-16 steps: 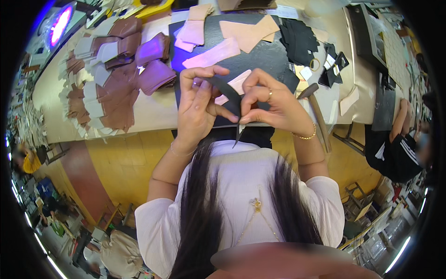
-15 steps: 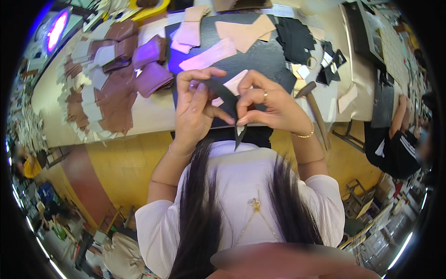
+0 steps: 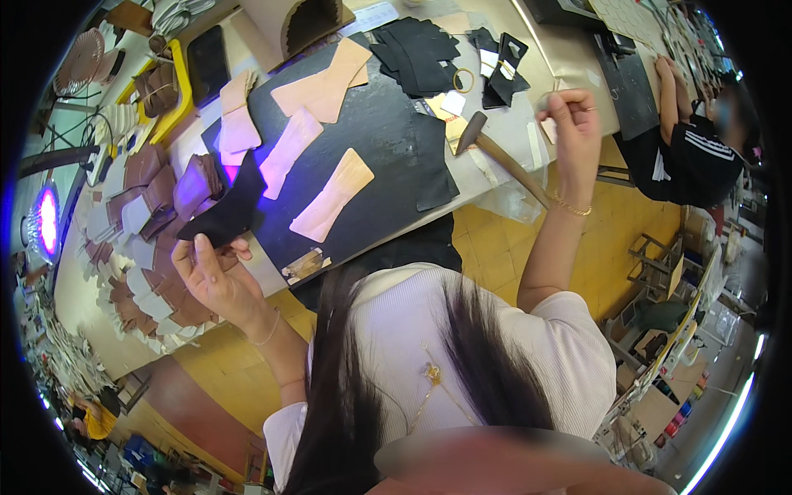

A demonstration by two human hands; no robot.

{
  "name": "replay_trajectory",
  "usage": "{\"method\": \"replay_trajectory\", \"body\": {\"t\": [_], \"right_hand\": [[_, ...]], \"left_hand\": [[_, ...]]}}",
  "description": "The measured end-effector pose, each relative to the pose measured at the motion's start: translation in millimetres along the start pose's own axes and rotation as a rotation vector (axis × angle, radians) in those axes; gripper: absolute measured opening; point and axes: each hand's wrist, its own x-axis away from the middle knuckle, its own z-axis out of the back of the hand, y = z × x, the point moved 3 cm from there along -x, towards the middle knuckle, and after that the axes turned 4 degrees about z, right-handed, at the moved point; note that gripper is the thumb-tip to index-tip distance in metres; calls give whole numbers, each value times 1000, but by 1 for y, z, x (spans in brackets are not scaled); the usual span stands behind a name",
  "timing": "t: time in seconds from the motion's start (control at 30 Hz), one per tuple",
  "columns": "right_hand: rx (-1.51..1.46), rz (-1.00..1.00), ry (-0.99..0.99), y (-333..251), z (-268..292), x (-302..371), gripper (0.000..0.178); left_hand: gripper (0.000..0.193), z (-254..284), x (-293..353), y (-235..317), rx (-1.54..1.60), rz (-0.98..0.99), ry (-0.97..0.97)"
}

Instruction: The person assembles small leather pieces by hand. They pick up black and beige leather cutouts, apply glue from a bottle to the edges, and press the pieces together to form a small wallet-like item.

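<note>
My left hand [image 3: 216, 285] grips the lower edge of a curved black leather piece [image 3: 227, 210] between thumb and fingers, above the left part of the dark work mat [image 3: 264, 214]. Out to the right, my right hand [image 3: 575, 136] is raised at the table's edge with thumb and fingertips pinched together. Whatever may be in that pinch is too small to make out. A pale scrap [image 3: 549, 129] shows beside its fingers. Several light pink leather pieces [image 3: 334, 194] lie on the mat between my hands. A hammer [image 3: 503, 157] rests left of my right hand.
Stacked brown pieces with pale strips [image 3: 153, 219] cover the table's left side. Black leather pieces [image 3: 417, 58] and a tape ring [image 3: 463, 80] lie at the back. A yellow tray [image 3: 177, 78] and lit lamp [image 3: 48, 219] stand left. Another person [image 3: 693, 157] sits right.
My hands have moved apart from their shared hold on the black piece. The left carries it leftward; the right has swung out to the right. The whole view has turned.
</note>
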Motion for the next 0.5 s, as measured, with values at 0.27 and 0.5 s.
{"method": "replay_trajectory", "body": {"t": [0.27, 0.5], "right_hand": [[341, -349, 16, 76, 76, 1, 27], [749, -268, -111, 118, 40, 22, 27]], "left_hand": [[17, -11, 7, -9, -14, 63, -71], [16, -12, 14, -9, -43, 75, -71]]}}
